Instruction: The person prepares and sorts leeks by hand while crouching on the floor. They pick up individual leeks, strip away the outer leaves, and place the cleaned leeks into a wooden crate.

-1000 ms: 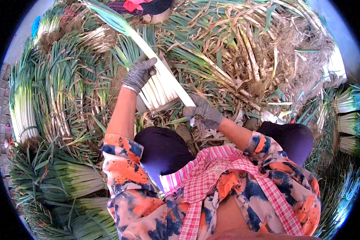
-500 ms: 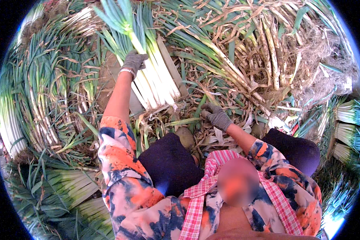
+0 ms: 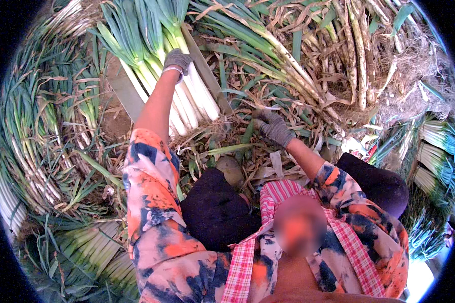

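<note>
My left hand (image 3: 178, 63), in a grey glove, is closed around a green onion stalk on top of a pile of green onions (image 3: 187, 108). Their white stalks point toward me and their green leaves point away. Beneath the pile lies a flat grey holder (image 3: 124, 95) with a raised edge on its right side. Lower and to the right, my gloved right hand (image 3: 274, 127) hovers over trimmed leaves, its fingers stretched out and nothing seen in them. Part of the left fingers is hidden behind the hand.
Untrimmed green onions with dry leaves (image 3: 356, 60) and roots are heaped at far right. More green onions (image 3: 45, 136) lie along the left. Trimmed bundles sit at lower left (image 3: 93, 247) and right (image 3: 432, 151). Dry leaf scraps (image 3: 197, 156) cover the ground before my knees.
My left hand has brought a green onion down onto the pile, and its leaves now lie along the others. My right hand has risen slightly, staying near the same spot.
</note>
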{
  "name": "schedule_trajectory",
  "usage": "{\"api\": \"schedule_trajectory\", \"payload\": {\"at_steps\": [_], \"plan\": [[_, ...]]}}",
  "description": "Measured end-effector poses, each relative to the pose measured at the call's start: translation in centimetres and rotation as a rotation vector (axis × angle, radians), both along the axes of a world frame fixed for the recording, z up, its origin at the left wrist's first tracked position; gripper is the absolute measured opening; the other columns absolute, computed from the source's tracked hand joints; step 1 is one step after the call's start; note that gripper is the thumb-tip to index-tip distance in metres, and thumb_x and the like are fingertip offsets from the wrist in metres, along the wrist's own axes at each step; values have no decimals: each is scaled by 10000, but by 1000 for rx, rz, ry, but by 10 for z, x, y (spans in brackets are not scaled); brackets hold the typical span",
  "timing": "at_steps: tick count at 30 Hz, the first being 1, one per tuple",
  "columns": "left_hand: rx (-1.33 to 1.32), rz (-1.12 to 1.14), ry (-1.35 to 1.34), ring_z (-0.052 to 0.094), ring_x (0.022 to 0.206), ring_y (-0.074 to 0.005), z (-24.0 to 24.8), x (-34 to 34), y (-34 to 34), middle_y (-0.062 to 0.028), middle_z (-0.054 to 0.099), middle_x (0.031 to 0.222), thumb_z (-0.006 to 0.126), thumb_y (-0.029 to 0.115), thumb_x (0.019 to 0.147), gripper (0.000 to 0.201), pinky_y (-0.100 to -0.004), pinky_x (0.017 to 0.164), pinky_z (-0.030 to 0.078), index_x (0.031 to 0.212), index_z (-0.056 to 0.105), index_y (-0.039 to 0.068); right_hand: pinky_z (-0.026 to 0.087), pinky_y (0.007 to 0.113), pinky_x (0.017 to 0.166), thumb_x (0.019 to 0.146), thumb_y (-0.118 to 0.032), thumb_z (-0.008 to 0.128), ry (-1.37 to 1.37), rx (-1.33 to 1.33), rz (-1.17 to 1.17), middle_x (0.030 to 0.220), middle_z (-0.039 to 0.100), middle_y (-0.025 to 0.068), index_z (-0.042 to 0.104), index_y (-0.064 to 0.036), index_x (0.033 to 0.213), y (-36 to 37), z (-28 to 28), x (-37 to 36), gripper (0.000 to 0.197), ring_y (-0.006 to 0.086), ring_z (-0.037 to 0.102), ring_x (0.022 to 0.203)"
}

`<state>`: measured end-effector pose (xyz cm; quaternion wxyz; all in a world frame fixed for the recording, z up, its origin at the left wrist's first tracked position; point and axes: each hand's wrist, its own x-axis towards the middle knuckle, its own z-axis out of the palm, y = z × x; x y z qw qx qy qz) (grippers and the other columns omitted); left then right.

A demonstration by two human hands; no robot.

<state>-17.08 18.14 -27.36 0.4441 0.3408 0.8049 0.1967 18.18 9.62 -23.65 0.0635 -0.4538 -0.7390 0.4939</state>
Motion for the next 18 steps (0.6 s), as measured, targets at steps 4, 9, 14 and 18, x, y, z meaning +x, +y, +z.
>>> {"api": "schedule_trajectory", "payload": {"at_steps": [4, 9, 14, 18], "plan": [[60, -14, 227, 603, 624, -243, -36, -10, -4, -155, 564, 850, 641, 320, 729, 427, -336, 494, 532, 936, 530, -37, 437, 356, 772, 780, -241, 549, -10, -50, 3, 904, 590, 165, 562, -25, 967, 10, 4, -8, 286, 300, 575, 838], [48, -31, 390, 610, 641, -271, -40, -4, 2, -165, 589, 798, 663, 355, 684, 471, -348, 522, 495, 918, 543, -35, 432, 287, 767, 789, -164, 549, 6, -37, -21, 895, 595, 87, 571, -18, 989, 21, 8, -7, 249, 153, 541, 832], [103, 81, 401, 561, 933, -353, -3, 6, 0, -261, 576, 962, 695, 291, 623, 551, -369, 815, 440, 1015, 498, -40, 433, 290, 764, 782, -176, 557, -6, -1, -12, 876, 595, 83, 569, -14, 982, 21, 4, -3, 258, 150, 541, 825], [118, 137, 253, 553, 939, -372, -13, 9, -7, -267, 562, 993, 662, 335, 670, 555, -379, 819, 433, 1033, 485, -46, 432, 323, 766, 785, -217, 552, -43, -8, 19, 884, 595, 115, 559, -21, 984, 16, -1, -1, 280, 214, 554, 842]]}}
